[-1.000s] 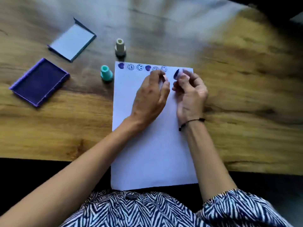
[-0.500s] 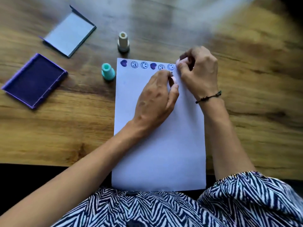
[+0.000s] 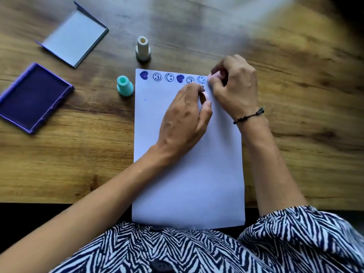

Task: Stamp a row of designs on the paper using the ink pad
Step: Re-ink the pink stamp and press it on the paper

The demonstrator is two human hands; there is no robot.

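— Stamp (image 3: 215, 77) first: where does it sit?

— Pinched in the right hand (image 3: 235, 86), fingers curled tight round it, pressed down on the paper (image 3: 189, 174) at the far right end of the row (image 3: 173, 77). Only a pink sliver shows under the fingertips.

— And the other hand?

— The left hand (image 3: 185, 117) lies flat just inboard of the right, fingers together, pinning the sheet.

— Which way does the row run?

— Straight away to the left of the right hand, six prints along the top edge. To its right I judge room for one more print at most before the edge.

— The ink pad (image 3: 33, 97)?

— Open, well off beyond the left hand, past the teal stamp (image 3: 124, 85). The right hand's path crosses over the left.
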